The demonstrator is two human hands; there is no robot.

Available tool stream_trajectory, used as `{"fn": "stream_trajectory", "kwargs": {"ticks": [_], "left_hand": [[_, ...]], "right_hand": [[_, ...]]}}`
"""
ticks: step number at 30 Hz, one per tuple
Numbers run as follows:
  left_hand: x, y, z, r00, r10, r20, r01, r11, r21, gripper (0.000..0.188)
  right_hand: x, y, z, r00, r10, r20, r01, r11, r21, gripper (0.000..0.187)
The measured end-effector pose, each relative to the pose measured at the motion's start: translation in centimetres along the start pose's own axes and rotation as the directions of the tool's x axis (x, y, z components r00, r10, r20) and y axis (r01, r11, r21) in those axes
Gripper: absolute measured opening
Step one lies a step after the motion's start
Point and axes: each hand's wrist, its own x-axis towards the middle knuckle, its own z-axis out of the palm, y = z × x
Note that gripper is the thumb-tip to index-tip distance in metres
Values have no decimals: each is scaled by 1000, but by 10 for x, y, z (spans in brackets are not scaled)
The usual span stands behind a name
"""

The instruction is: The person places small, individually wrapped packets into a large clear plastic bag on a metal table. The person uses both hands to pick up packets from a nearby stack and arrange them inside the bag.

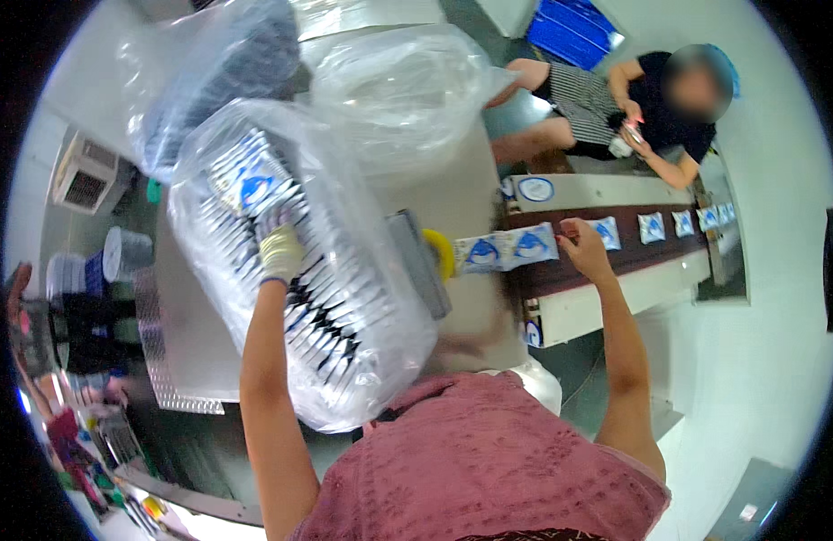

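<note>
My left hand, in a pale glove with greyish fingertips, rests on packets in a large clear plastic bag. Its fingers stretch against the lower edge of a white packet with a blue print, lying face up. Below and around it, rows of similar packets stand on edge. My bare right hand hovers over the near end of a brown conveyor belt, fingers bent and apart. Left of it lie two packets, one next to another; just right is a third packet.
More packets line the belt toward its far end. Beyond it sits a person in a blue cap, hands together. A yellow tape roll and a grey tray-like object lie beside the bag. Other plastic bags occupy the table's far side.
</note>
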Motion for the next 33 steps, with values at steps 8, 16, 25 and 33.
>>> {"fn": "stream_trajectory", "kwargs": {"ticks": [8, 16, 25, 33], "left_hand": [[-15, 7, 7, 998, -67, -11, 67, 997, 22, 58], [-13, 3, 14, 999, -42, 5, 42, 996, 84, 58], [-15, 6, 12, 998, -35, -58, 36, 999, 25, 55], [-28, 8, -1, 992, -68, -109, 76, 995, 67, 56]], "right_hand": [[-13, 124, -52, 965, 238, 107, -123, 777, -618, 17], [20, 214, -62, 985, 140, 104, 23, 484, -874, 35], [63, 155, -52, 802, 218, 555, 360, 565, -742, 55], [91, -30, 79, 499, -635, 590, 781, 624, 10, 53]]}}
